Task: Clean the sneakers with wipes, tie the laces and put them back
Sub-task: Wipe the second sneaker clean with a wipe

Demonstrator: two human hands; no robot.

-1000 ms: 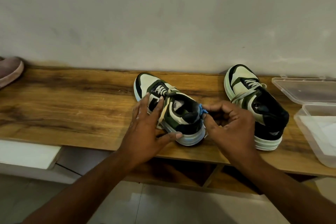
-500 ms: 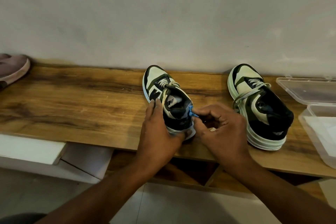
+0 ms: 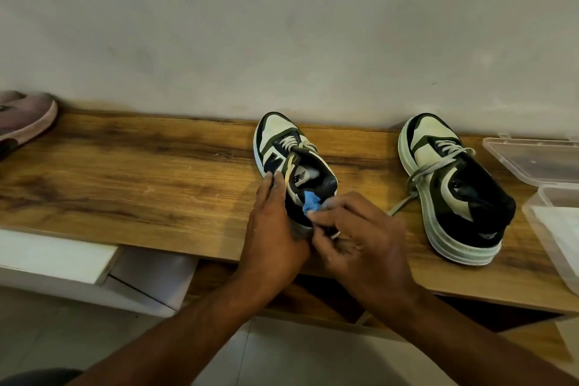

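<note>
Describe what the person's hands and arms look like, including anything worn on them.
Both the left hand and right hand are bare, with no gloves, and no rings, watch or bracelet that I can see. Both forearms are uncovered right down to the bottom edge of the picture, so no sleeve shows. No markings are visible on either.

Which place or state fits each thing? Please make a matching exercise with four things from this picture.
Things:
1. blue wipe
2. right sneaker
3. pink shoe
4. clear box

Places or states:
A. far left of the shelf
B. lace hanging loose
C. pinched at a sneaker's heel
D. right edge, lid open

Pairs: 1-C, 2-B, 3-A, 4-D
</note>
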